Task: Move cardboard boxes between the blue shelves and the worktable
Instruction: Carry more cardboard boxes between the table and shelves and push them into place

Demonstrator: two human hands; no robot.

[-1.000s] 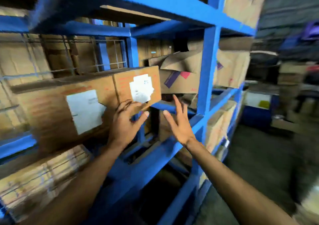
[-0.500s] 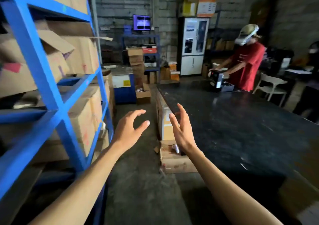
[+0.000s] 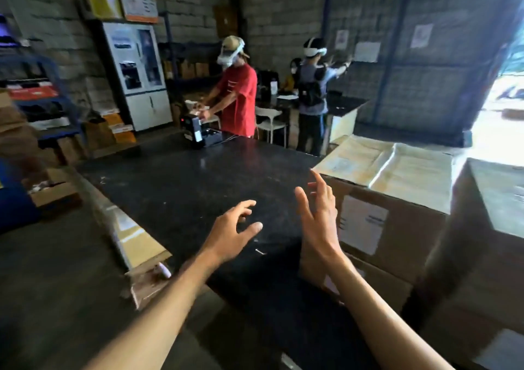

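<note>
Reaching for the next load: both hands empty, fingers spread, over the black worktable (image 3: 184,188).

Left hand (image 3: 229,236) and right hand (image 3: 320,222) open, gripping nothing; large cardboard box (image 3: 377,196) on the worktable just beside the right hand, apparently next for lifting. Likely risk: bulky box, grabbed at one near corner only, tipping or slipping off the edge, or knocking the neighbouring box (image 3: 487,228).
</note>
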